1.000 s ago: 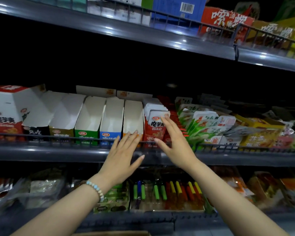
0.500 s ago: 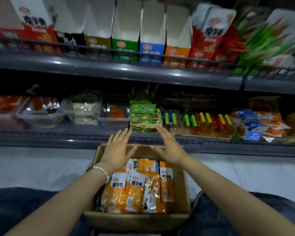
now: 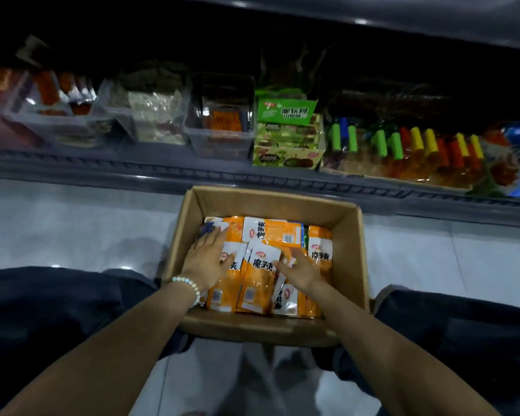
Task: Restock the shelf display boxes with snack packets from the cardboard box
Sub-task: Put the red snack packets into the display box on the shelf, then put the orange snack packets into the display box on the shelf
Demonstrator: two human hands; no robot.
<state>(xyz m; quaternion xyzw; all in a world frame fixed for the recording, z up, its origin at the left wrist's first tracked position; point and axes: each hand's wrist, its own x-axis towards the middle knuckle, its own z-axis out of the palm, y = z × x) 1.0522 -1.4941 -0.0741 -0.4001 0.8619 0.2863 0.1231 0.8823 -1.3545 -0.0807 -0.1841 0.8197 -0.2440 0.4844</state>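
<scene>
box: cardboard box (image 3: 278,205) is sitting open on the floor (image 3: 72,220), between the person's knees, at 6 o'clock of the lower shelf (image 3: 192,172).
stock: orange snack packets (image 3: 260,274) are lying loose and overlapping inside, some crossways at the 12 o'clock end.
left hand: left hand (image 3: 207,261) is lying flat on the pile at the box's 9 o'clock side, fingers straight, gripping nothing. Bead bracelet (image 3: 189,288) is on that wrist.
right hand: right hand (image 3: 303,268) is resting on the pile at about 4 o'clock of its centre, fingers spread and pointing toward 10 o'clock, nothing pinched yet.
step: judging as gathering a bunch between both palms, not lifted yet.
target: display boxes are not showing in this view.
risk 1: packets are slick and fanned out, so a two-palm squeeze is likely shedding the outer ones on the lift.
risk 2: packets are facing mixed ways, so a bunch is likely going into a display box misaligned or jamming at the mouth.
risk 3: box walls are crowding both wrists, so a fast pull is risking a snag and a tipped box.
neighbours: clear bins (image 3: 219,136) and green carton (image 3: 287,139) are sitting on the lower shelf at 12 o'clock, well apart from the hands.
</scene>
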